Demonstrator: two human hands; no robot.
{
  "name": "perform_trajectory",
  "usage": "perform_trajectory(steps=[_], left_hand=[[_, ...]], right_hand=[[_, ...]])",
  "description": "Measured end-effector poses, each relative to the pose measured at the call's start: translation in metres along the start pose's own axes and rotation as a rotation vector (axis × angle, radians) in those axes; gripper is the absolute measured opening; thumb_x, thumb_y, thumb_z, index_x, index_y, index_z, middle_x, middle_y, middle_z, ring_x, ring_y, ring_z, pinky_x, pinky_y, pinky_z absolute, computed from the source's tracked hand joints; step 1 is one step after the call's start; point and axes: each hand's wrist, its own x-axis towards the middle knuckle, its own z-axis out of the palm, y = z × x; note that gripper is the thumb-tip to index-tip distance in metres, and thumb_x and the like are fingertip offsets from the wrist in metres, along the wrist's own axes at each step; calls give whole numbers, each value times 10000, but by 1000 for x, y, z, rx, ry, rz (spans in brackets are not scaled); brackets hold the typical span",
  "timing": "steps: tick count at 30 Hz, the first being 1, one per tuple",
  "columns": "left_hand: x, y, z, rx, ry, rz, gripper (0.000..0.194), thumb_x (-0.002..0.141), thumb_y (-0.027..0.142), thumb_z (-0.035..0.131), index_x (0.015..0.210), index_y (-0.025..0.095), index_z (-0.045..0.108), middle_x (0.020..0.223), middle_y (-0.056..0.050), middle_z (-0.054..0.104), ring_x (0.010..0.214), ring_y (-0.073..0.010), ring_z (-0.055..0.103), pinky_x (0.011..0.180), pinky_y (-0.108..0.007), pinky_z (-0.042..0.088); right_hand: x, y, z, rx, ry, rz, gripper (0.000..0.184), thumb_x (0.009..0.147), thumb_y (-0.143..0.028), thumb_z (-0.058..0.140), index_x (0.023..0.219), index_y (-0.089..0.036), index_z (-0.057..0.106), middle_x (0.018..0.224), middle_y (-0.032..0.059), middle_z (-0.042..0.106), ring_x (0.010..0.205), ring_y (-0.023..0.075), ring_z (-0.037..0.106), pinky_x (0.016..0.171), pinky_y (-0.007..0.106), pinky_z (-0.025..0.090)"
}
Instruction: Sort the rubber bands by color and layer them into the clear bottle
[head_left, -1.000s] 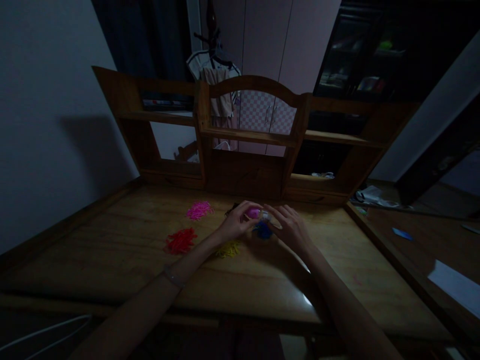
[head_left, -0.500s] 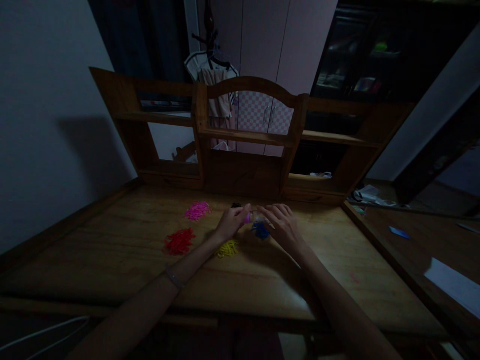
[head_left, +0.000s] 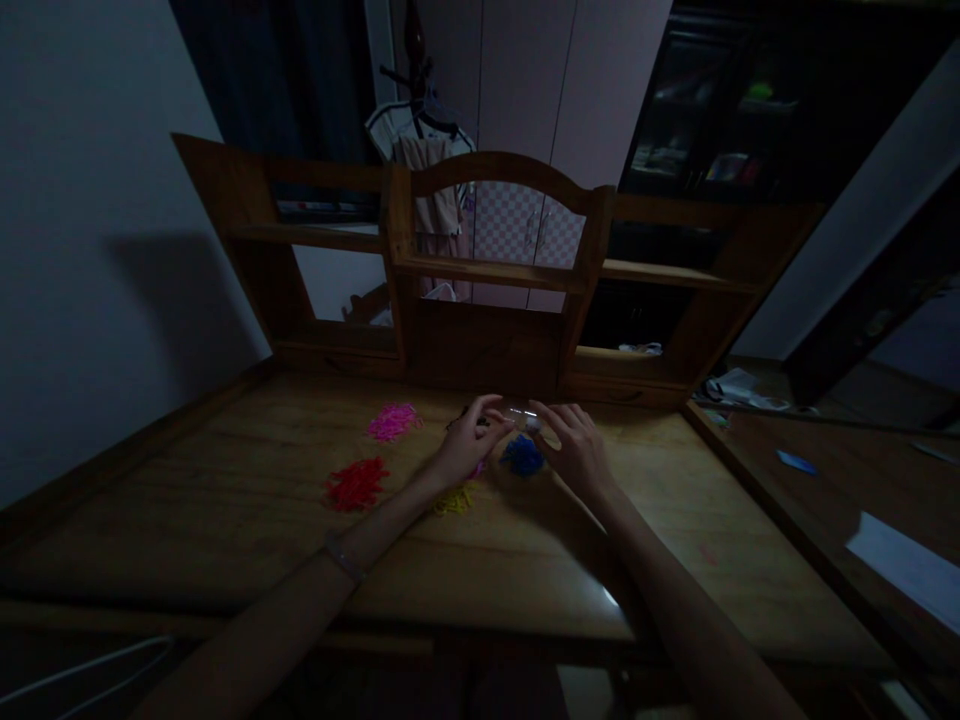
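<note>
Centrally, just above a blue pile [head_left: 523,455] on the counter [head_left: 255,480]: one clear container [head_left: 517,413], grasped from opposite ends by left hand [head_left: 466,446] and right hand [head_left: 577,452]. Left hand curled around the left end, index finger above and thumb below; right hand closed by thumb and forefinger about the right end, other fingers loosely bent. Likeliest mishap, by judgement: a slip from the fingertips, owing to apparently smooth walls and a shallow hold, with a drop into the blue pile and a scattering of loose strands. Also possible: a sudden tilt from uneven pull by the two sides, with loss of any contents; or a brush of the left hand against the yellow pile [head_left: 454,500] or the black pile [head_left: 469,418], both close by, with mixing of colours as the result. Further cause of error: dim light and fingers across the line of sight. Appearance of the clear container: colourless, see-through, seemingly cylindrical and lying sideways, with bright streaks of reflected light along the upper wall and a whitish patch toward the right end; lid, opening and contents too small to tell. Beneath the left hand, a purple patch [head_left: 480,468], held or merely lying there: impossible to tell. Farther left, apart from both hands: a pink pile [head_left: 394,422] and, nearer the viewer, a red pile [head_left: 358,484].
</note>
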Motion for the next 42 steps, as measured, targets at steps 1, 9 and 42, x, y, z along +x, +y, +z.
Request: perform_trajectory(steps=[1, 9, 42], left_hand=[[0, 3, -3, -3, 38, -3, 529, 843, 514, 610, 1275, 229, 502, 1051, -50, 632, 489, -41, 485, 431, -164, 356], [-10, 28, 42, 248, -101, 69, 488, 961, 526, 356, 814, 166, 651, 644, -23, 629, 461, -115, 518, 486, -239, 398], [17, -1, 25, 937, -426, 411, 576, 910, 550, 496, 1385, 227, 461, 1446, -102, 458, 1357, -251, 396, 1128, -383, 325]], right_hand=[[1, 1, -1, 12, 19, 13, 465, 910, -280, 574, 1371, -272, 511, 1141, 88, 637, 1045, 264, 543, 893, 409, 455], [3, 39, -11, 125, 341, 254, 425, 887, -407, 586, 1277, -236, 580, 1049, 97, 667, 961, 261, 585, 855, 406, 477], [-1, 73, -10, 296, 499, 456, 461, 853, -448, 595, 1235, -190, 587, 1142, 115, 676, 1024, 257, 619, 910, 383, 458]])
